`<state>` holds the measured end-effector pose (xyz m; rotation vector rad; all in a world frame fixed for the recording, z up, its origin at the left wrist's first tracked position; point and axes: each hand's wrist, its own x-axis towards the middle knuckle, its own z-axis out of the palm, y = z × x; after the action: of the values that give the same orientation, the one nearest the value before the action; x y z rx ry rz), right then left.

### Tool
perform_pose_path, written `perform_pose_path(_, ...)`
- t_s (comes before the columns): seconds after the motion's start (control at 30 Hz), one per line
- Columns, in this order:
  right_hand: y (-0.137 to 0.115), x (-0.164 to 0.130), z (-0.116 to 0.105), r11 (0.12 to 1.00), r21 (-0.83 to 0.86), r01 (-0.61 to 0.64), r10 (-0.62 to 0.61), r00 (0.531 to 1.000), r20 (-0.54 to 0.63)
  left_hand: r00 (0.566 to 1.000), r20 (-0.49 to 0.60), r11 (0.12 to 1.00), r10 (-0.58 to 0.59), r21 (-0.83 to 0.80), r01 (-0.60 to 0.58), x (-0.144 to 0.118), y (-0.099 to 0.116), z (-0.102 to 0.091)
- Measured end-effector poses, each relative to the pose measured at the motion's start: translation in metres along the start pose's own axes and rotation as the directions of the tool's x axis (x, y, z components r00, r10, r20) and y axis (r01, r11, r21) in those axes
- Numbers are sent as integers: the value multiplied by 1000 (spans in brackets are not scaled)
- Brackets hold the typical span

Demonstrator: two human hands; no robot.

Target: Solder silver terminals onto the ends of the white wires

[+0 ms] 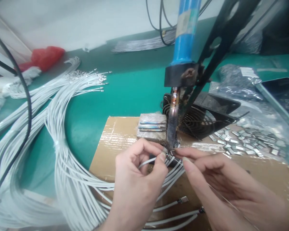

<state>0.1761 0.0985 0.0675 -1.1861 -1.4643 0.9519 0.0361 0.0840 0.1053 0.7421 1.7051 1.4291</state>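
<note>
My left hand (141, 179) pinches a thin white cable (146, 162) close to its end, between thumb and forefinger. Directly above the fingertips is the tip of a blue-handled soldering iron (172, 128), clamped pointing down. My right hand (221, 179) is closed around a thin solder wire (231, 204), which trails out below the palm. Its thumb and forefinger are beside the iron tip, at the ends of several more white cables (173, 175). The exact contact at the tip is hidden by the fingers. One cable with a metal connector (183, 200) lies below, between the hands.
Bundles of white cables (62, 154) cover the left side. A grey block (150, 128) with metal rods stands by the iron on brown cardboard (110, 141). Behind is a black fan (197, 118). Small metal shells (248, 141) lie scattered right. A black bracket (214, 41) slants above.
</note>
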Motion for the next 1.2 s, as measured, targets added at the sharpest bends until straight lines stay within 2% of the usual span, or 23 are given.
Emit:
perform_pose_path(0.33,-4,2,0,1000,16,5,-5,1000,22,1000,8,999,11,-45,-11,-1,2,1)
perform_pose_path(0.9,-8,2,2,997,63,-41,44,998,-43,1000,6,999,3,-37,-3,-2,5,0)
perform_pose_path(1.03,-10,3,3,999,31,-23,25,998,-50,1000,12,999,-4,-53,5,-1,4,0)
perform_pose_path(1.2,-9,3,6,997,-13,-70,68,992,-104,999,31,998,-18,-64,20,0,2,0)
